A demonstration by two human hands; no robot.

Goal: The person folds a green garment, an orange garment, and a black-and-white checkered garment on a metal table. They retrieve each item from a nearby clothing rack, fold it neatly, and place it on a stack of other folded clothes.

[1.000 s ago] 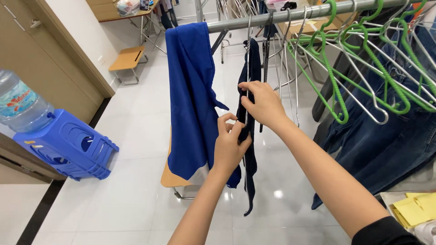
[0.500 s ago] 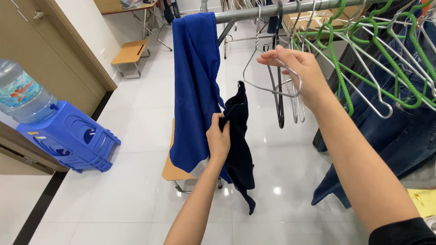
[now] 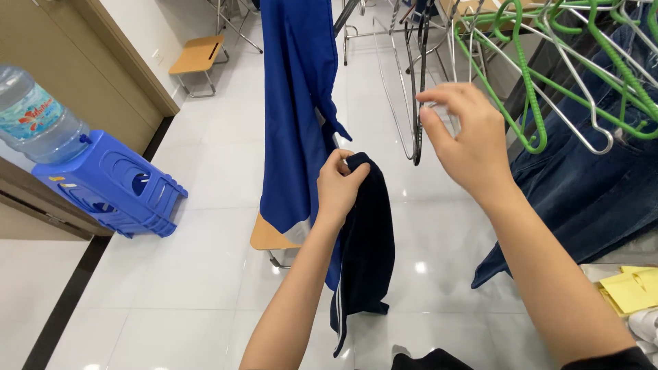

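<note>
With the left hand (image 3: 339, 185) bunched shut on the top of the dark navy garment (image 3: 367, 253) hanging beside the blue cloth (image 3: 295, 103), and the right hand (image 3: 462, 140) pinching a wire hanger (image 3: 411, 103), the hanger's hook may snag neighbouring green hangers (image 3: 528, 89).

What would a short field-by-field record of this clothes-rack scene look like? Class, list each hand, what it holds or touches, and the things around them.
Left hand: grips the top of a dark navy garment, which hangs down freely.
Right hand: raised, fingers pinched at a metal hanger; grip partly blurred.
Behind the hands: blue garment hanging.
Right side: green hangers above denim clothing.
Left side: water bottle on a blue plastic stand.
Floor: white glossy tiles; wooden stool farther back.
</note>
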